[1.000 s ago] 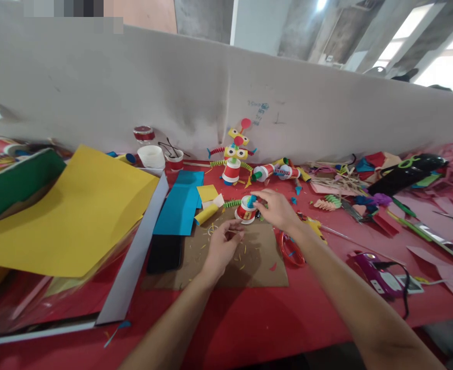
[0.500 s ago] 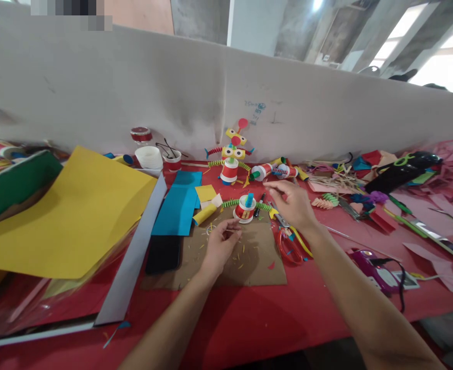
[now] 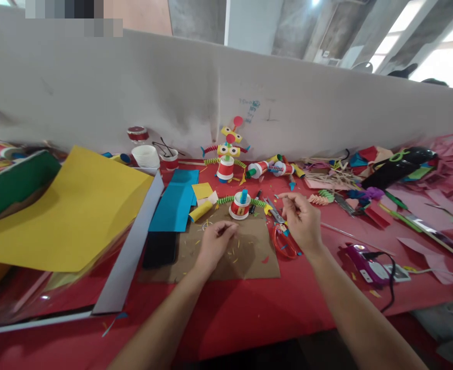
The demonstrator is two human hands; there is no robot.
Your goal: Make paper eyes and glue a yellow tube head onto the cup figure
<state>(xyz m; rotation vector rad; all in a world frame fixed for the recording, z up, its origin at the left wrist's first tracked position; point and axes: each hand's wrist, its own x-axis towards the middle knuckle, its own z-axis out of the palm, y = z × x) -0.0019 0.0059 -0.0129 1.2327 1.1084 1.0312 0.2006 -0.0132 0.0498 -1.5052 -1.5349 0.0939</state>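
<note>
A red table (image 3: pixel 249 316) carries a big yellow sheet (image 3: pixel 68 216) at left and brown cardboard (image 3: pixel 249 264) mid-table. The left hand (image 3: pixel 214 245) is above the cardboard, the right hand (image 3: pixel 303 223) to its right; both grips are narrow, anything pinched too small to tell. Beyond them, a paper cup (image 3: pixel 240 209) with green folded arms stands near the cardboard's far edge, topped by a blue roll (image 3: pixel 243 197).

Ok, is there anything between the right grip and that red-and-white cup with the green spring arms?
Yes: between the right grip and the cup are a grey metal tool and the cup's yellow-tipped green spring arm, plus a dark pen-like item beside the cup.
</note>
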